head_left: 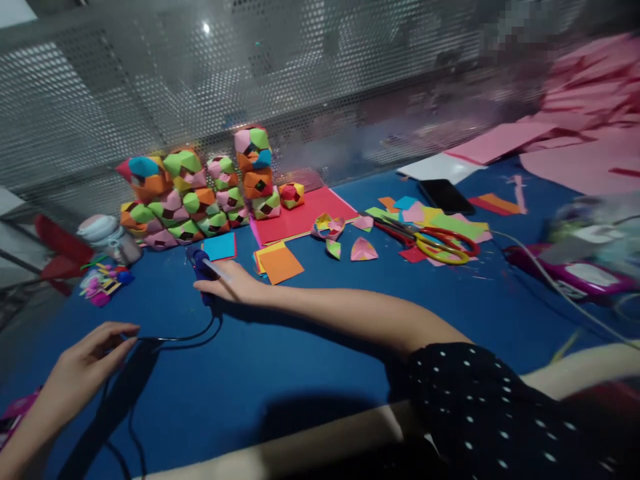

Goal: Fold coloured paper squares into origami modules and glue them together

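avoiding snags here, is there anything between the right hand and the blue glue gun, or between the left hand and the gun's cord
Nothing visible: the right hand is on the blue glue gun, and the left hand appears to pinch the black cord. Only that cord crosses the tabletop between them.

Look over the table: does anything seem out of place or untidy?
Yes: well right of the stacked paper balls, scissors lie on jumbled paper scraps, which looks untidy compared with those orderly stacks.

Beyond your blue table [250,380] stands a grey screen [280,73] full of holes, with a bright light [206,28] glinting upper left.
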Demonstrator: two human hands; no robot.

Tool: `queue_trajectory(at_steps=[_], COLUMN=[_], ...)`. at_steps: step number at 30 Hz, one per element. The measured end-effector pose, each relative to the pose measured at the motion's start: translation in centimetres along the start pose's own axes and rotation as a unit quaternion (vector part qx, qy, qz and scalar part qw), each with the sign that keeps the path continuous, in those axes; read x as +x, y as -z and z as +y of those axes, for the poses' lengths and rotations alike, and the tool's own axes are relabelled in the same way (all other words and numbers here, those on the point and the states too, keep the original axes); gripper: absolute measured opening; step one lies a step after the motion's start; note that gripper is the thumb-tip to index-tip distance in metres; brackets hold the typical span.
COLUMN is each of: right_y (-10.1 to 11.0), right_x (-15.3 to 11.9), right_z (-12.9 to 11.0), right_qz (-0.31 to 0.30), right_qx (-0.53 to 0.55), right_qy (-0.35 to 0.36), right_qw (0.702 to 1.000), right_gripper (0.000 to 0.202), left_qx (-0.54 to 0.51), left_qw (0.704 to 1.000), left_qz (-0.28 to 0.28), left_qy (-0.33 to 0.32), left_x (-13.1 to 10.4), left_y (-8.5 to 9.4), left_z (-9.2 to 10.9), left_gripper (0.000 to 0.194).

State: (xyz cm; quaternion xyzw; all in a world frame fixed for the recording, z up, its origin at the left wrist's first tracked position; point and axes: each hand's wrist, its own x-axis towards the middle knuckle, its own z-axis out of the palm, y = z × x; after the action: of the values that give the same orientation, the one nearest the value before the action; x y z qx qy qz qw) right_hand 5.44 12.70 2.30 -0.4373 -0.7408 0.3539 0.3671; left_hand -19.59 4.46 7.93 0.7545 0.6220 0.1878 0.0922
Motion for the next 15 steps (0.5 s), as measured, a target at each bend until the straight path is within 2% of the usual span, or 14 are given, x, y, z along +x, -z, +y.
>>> queue_trajectory(at_steps=[3,7,9,11,15], right_y=[-3.2,-6.6,-7.7,-8.3,-8.8], right_x=[2.7,5.7,6.8,7.6,8.4], right_z=[-0.2,-0.1,0.3,0.6,1.1], right_qz=[-0.008,-0.018,-0.023,-0.03,-0.039], right_qx=[-0.031,-0.048,-0.059,-0.072,-0.096], right_qy=[0.0,-0.01,-0.024,-0.038,-0.047], right_qw=[0.999,0.999,0.998,0.996,0.994], right_gripper=[0.034,0.039,0.04,0.041,0.04], left_qx=[0.017,0.06,0.075,0.087,0.124], left_qw=[0.999,0.998,0.996,0.994,0.986], left_qz=[0.009,0.026,0.037,0.01,-0.029], left_qy=[0.028,0.001,-0.043,-0.071,-0.103], left_x=[-1.0,-1.9,-2.1,-2.3,-2.4], left_y=[0.1,-1.0,-1.8,-2.6,-3.5], left_z=[-2.8,-6.7,-8.1,-9.1,-9.5], left_gripper=[0.034,0.029,0.031,0.03,0.028])
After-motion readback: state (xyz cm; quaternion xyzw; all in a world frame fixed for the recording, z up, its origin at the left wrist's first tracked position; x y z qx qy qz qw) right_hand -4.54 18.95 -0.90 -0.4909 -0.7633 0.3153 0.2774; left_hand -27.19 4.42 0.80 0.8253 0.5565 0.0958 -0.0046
